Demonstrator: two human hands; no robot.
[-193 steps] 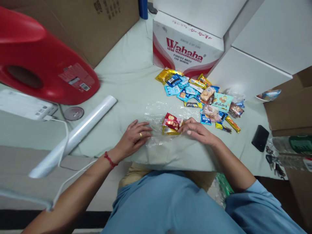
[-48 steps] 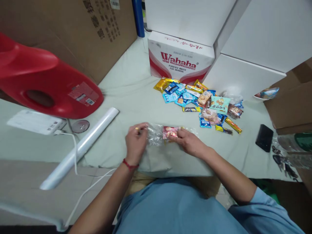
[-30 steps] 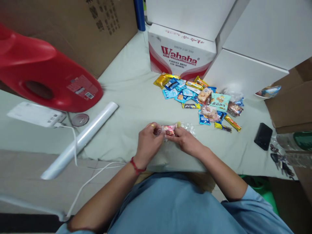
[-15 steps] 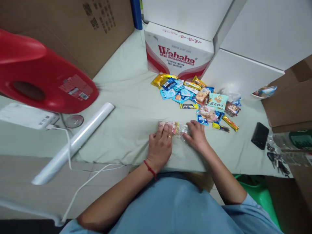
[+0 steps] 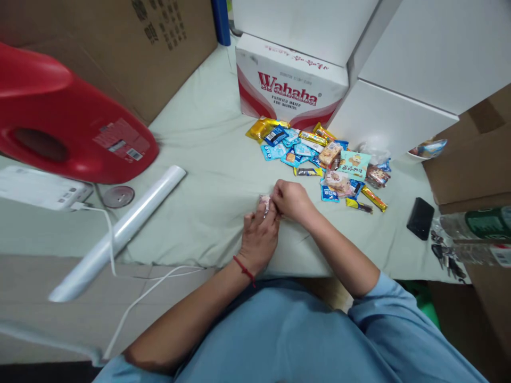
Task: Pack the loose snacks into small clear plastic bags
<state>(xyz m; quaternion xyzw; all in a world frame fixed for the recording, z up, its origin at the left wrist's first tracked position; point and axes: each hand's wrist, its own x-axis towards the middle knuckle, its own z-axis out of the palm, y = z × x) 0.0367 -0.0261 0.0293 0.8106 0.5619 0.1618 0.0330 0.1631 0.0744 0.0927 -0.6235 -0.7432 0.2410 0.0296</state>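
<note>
A small pink-and-clear snack packet (image 5: 264, 200) lies on the cloth-covered table, mostly hidden by my fingers. My left hand (image 5: 259, 236), with a red string bracelet at its wrist, presses its bent fingers over the packet. Curled into a pinch, my right hand (image 5: 293, 201) meets the left fingertips at the packet's right side. The clear end of the wrapper is hidden by the hands. Beyond them is a heap of wrapped snacks, among them a light green packet (image 5: 354, 164), a pink packet (image 5: 337, 181) and a yellow-wrapped bar (image 5: 374, 198).
A Wahaba-style water carton (image 5: 291, 88) stands behind the snacks. On the left are a red jug (image 5: 80, 122), a roll of plastic film (image 5: 120, 231) and a white power bank (image 5: 43, 189) with a cable. A black case (image 5: 420, 218), keys (image 5: 447, 260) and bottles (image 5: 487, 226) are at right.
My right hand has moved left from the packet's clear end to beside my left fingers and has closed into a pinch. Less of the packet shows. My left hand has stayed nearly in place.
</note>
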